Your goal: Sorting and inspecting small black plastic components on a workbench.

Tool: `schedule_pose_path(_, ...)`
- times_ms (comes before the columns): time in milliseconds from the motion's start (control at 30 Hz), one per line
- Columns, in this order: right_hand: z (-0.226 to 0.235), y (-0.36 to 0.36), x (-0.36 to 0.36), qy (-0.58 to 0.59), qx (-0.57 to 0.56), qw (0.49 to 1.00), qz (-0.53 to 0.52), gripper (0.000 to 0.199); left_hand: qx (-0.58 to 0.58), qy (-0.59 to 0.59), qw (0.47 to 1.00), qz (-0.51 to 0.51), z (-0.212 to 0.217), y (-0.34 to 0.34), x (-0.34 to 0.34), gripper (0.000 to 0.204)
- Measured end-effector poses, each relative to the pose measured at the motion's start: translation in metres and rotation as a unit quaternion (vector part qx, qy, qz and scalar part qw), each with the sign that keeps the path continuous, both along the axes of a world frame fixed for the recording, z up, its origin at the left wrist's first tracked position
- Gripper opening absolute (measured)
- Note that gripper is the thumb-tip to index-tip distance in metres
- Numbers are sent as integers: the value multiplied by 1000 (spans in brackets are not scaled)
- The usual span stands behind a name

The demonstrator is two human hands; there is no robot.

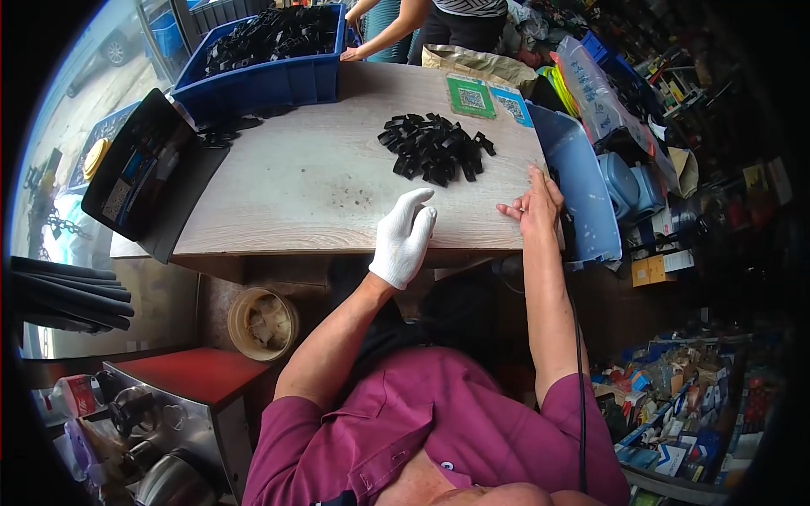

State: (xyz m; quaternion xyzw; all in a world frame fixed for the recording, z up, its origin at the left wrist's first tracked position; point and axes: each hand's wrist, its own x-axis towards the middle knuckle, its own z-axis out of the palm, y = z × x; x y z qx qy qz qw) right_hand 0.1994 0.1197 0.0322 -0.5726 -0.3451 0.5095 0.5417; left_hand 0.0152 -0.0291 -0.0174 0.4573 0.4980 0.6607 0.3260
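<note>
A loose pile of small black plastic-looking pieces (434,150) lies on the light wood-grain table (278,185), beyond my hands. My left hand (403,238), in a white knitted glove, hovers at the table's near edge just short of the pile. Its thumb stands apart from the loosely bent fingers, and nothing shows between them. My bare right hand (538,204) is at the table's right edge, beside a light blue bin (582,181). Its fingers are spread, some pointing away and some toward the left, with nothing visible in them.
A blue crate (261,80) heaped with black pieces stands at the far left. Near it is a dark tilted screen (139,169). Green and blue code cards (471,97) lie at the far right. Another person's arm (384,38) reaches in behind. A bucket (263,325) stands below.
</note>
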Motion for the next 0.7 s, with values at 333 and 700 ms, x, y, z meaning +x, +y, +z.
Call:
schedule_pose_path(333, -20, 12, -53, -326, -25, 930, 166, 33, -23, 56, 998, 14, 10, 1, 1, 28)
schedule_pose_path(700, -12, -23, -49, -107, -40, 974, 198, 27, -29, 170, 982, 73, 6, 19, -4, 33)
